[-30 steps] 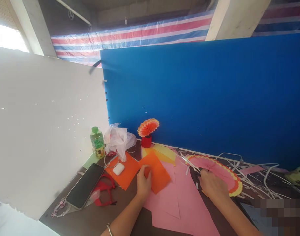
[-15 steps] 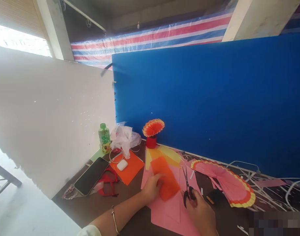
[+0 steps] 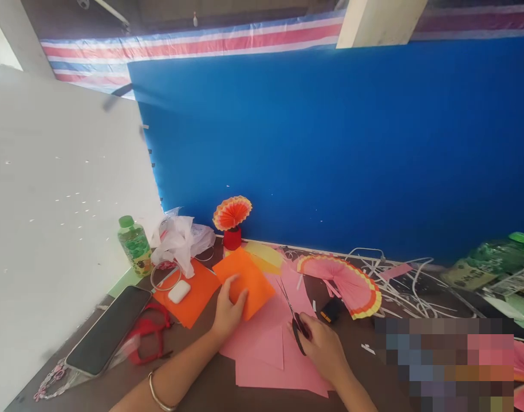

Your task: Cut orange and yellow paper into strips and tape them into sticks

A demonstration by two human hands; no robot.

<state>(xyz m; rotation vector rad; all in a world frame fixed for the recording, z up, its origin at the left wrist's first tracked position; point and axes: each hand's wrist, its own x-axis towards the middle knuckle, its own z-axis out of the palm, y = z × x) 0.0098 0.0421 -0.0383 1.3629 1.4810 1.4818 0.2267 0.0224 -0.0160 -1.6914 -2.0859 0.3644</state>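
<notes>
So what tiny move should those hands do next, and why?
I'd probably bring the scissors to the edge of the orange sheet: the right hand grips the scissors, and the left hand holds that sheet close by.

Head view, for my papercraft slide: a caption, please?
Left hand holds orange paper; right hand holds black-handled scissors over pink sheets.

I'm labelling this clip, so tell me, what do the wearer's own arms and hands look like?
The left hand and right hand are bare, without gloves. Both forearms are uncovered as far as they show, with no sleeve in view. A thin, rounded, pale metallic bangle circles the left one; the right shows none.
</notes>
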